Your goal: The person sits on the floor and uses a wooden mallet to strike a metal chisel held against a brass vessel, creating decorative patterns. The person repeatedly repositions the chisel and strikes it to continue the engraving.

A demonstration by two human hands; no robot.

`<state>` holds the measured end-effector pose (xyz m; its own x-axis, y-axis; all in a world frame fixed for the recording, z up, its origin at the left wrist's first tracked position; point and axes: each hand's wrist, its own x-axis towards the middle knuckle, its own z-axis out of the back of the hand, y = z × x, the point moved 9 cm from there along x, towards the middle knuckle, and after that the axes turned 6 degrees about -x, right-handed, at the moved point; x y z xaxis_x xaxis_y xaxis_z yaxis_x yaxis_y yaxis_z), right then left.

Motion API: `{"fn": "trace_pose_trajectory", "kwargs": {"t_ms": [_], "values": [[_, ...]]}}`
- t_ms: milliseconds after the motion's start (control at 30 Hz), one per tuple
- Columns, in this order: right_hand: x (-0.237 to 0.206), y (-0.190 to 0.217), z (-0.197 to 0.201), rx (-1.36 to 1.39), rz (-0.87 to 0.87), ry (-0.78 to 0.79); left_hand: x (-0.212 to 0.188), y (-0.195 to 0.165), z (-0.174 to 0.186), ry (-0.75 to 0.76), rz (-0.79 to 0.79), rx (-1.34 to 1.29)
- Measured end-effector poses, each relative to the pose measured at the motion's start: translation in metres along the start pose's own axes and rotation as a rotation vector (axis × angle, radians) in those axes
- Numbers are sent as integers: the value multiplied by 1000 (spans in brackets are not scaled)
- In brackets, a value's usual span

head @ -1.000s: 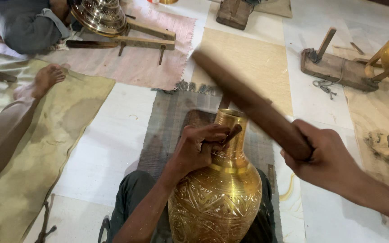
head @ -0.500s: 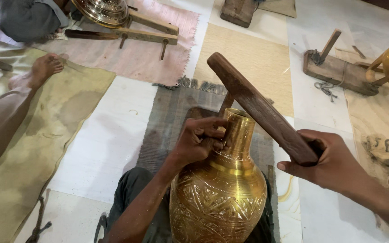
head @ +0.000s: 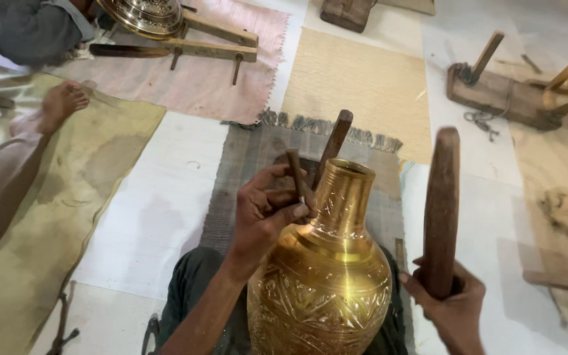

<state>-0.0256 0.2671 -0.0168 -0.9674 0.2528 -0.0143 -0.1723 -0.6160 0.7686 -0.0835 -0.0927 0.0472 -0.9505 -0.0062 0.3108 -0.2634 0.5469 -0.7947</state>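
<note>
Mats are covering the floor [head: 146,217]. Near the middle, an engraved brass vase [head: 323,283] is standing upright. Left hand [head: 267,213] is closing around a thin punch [head: 295,176] set against its neck. Right hand [head: 448,309] is gripping a wooden mallet [head: 442,204], raised just right of the vase.

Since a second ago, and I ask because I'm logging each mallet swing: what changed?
The right hand swung the wooden mallet from slanting over the brass vase to upright beside it. The left hand stayed holding the chisel at the vase's neck.
</note>
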Motion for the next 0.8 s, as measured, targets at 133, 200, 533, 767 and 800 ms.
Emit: {"fn": "trace_pose_trajectory", "kwargs": {"t_ms": [133,200,533,767,800], "values": [[-26,-44,6,46,3,-179,14,1,-43,88,16,192],[-29,-68,5,16,-75,-141,24,6,-61,103,14,312],[-73,-170,-25,190,-257,59,35,17,-114,150,-207,776],[-50,-163,-19,14,-315,114,31,29,-142,399,-125,1080],[-42,-156,-14,19,-317,110,30,30,-147,450,-108,1065]]}}
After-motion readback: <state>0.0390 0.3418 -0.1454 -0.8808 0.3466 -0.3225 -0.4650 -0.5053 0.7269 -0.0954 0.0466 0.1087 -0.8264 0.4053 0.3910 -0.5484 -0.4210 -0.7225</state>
